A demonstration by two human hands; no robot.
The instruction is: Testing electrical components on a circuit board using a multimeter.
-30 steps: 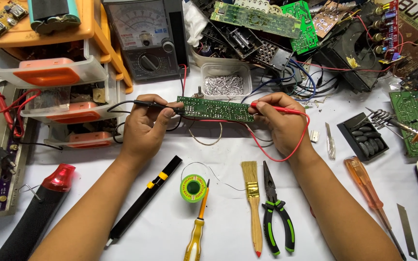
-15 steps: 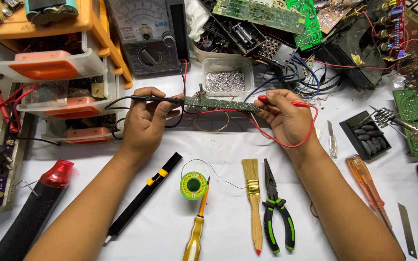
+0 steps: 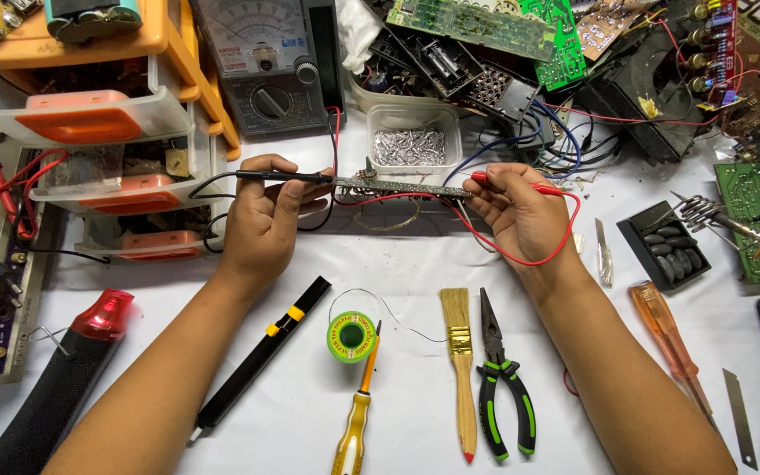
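The circuit board (image 3: 402, 186) has been tipped edge-on since earlier, held above the tabletop (image 3: 398, 264). The left hand (image 3: 261, 220) is closed on the black probe (image 3: 279, 177), the right hand (image 3: 516, 215) on the red probe (image 3: 521, 184). Light, stiff and fragile, it is best gripped by its edges.

Bare white worktop (image 3: 415, 264) lies open between the two forearms, back to the circuit board (image 3: 402, 186). Nearer the front edge a solder reel (image 3: 350, 337), brush (image 3: 459, 369), pliers (image 3: 499, 383) and yellow screwdriver (image 3: 358, 409) block it. The rear edge is crammed with a meter (image 3: 266, 66), boards and a clear tub (image 3: 413, 141).
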